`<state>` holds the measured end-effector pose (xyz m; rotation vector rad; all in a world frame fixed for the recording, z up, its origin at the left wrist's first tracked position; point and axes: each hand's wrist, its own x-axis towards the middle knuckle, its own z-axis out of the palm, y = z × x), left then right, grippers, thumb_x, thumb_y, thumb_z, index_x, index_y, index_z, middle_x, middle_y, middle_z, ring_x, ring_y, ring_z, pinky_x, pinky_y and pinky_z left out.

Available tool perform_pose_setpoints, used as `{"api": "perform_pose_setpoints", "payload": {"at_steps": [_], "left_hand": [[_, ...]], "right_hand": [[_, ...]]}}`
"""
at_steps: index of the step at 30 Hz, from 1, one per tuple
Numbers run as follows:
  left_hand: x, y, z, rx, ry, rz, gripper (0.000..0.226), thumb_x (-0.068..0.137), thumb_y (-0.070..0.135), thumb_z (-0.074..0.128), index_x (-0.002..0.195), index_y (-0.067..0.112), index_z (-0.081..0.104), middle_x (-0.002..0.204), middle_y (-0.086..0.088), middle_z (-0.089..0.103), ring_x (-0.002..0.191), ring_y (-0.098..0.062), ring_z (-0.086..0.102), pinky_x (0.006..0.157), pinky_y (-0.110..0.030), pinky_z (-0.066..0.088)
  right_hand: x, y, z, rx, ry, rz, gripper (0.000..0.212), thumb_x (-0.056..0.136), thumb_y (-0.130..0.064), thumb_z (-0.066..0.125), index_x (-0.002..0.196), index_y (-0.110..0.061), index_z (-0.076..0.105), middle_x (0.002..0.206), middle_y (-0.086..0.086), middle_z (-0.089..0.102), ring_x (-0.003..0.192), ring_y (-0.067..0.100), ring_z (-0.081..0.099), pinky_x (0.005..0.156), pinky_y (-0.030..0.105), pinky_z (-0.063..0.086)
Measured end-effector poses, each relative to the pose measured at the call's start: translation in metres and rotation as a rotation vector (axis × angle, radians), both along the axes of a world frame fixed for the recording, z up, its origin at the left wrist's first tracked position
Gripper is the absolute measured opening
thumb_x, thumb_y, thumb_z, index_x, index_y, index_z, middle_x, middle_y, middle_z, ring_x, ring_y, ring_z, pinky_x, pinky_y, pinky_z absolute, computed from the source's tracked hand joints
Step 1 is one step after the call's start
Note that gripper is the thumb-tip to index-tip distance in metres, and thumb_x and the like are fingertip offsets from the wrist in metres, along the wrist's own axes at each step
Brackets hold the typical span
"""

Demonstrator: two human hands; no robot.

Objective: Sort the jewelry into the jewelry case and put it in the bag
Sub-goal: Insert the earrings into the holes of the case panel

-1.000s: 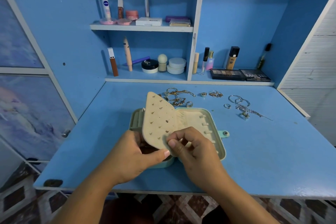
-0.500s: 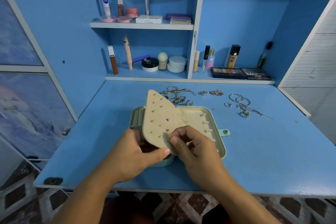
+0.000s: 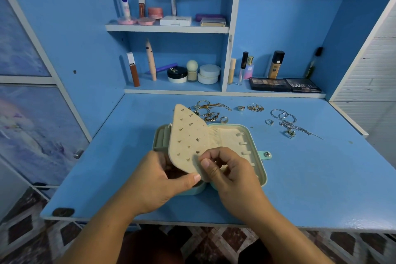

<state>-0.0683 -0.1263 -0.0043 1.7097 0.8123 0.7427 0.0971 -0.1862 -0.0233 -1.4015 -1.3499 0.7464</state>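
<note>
Left hand [image 3: 158,180] grips beige felt earring flap [image 3: 188,135], right hand [image 3: 227,169] pinches it; several studs [image 3: 197,139] mounted, gold jewelry pile [image 3: 207,111] unsorted.

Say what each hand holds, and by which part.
The left hand grips the earring panel by its bottom corner, thumb on the front. The right hand pinches at that corner; whether the panel or something small cannot be told.

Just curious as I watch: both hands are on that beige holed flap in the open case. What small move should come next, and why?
Probably let go with the right hand and reach for the gold rings behind the jewelry case. The left hand props the beige flap up, several holes carry studs, and much jewelry lies unsorted on the table.
</note>
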Motion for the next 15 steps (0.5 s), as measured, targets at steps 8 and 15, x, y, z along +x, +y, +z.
{"api": "perform_pose_setpoints", "payload": {"at_steps": [8,15], "left_hand": [[0.0002,-0.0009,0.0006,-0.006,0.019,0.005,0.035,0.077,-0.001,0.075,0.100,0.026,0.070,0.099,0.015,0.074,0.097,-0.004,0.069,0.077,-0.010,0.050],[0.0000,-0.0010,-0.0012,-0.006,0.025,0.022,0.033,0.077,0.003,0.076,0.095,0.029,0.071,0.097,0.014,0.075,0.096,-0.004,0.069,0.077,-0.011,0.051]], "right_hand": [[-0.0004,-0.0009,-0.0004,0.023,-0.051,-0.030,0.009,0.090,-0.027,0.061,0.084,-0.032,0.064,0.074,-0.011,0.060,0.061,0.002,0.047,0.058,0.013,0.039],[-0.0028,-0.0046,0.0016,0.074,-0.136,-0.049,0.007,0.090,-0.024,0.063,0.085,-0.028,0.064,0.075,-0.013,0.060,0.067,0.003,0.051,0.059,0.011,0.039]]}}
